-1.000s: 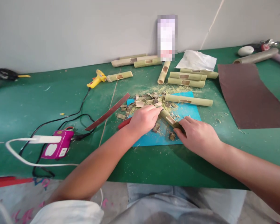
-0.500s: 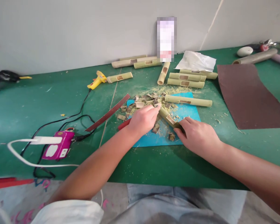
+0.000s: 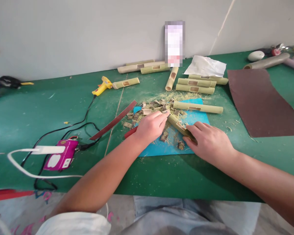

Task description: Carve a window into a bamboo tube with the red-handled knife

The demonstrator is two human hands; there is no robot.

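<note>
1. Since the earlier frame, the fingers of my right hand (image 3: 209,138) have crept up the bamboo tube (image 3: 174,120) to the near edge of its cut window; my left hand (image 3: 152,127) has hardly moved.
2. Right-hand fingers: bent and closed around the tube's near end, right of centre in the frame.
3. Left-hand fingers: curled, tips at the tube's far end, mid-frame. Their undersides are hidden; I cannot tell how firm the hold is, or whether they grip the red object (image 3: 130,132) showing beside my wrist.
4. Tube position: slanting across frame centre, over a blue sheet (image 3: 171,149), window facing up.
5. Pile of chips (image 3: 147,112): beyond my left hand, with shavings strewn around.
6. Second tube (image 3: 208,108): on the sheet's far right part, one end past its edge.
7. Brown sheet (image 3: 262,107): right side of the frame, flat on the green table (image 3: 149,179).
8. Yellow glue gun (image 3: 103,86): left of upper centre, nozzle beside another tube (image 3: 133,81).
</note>
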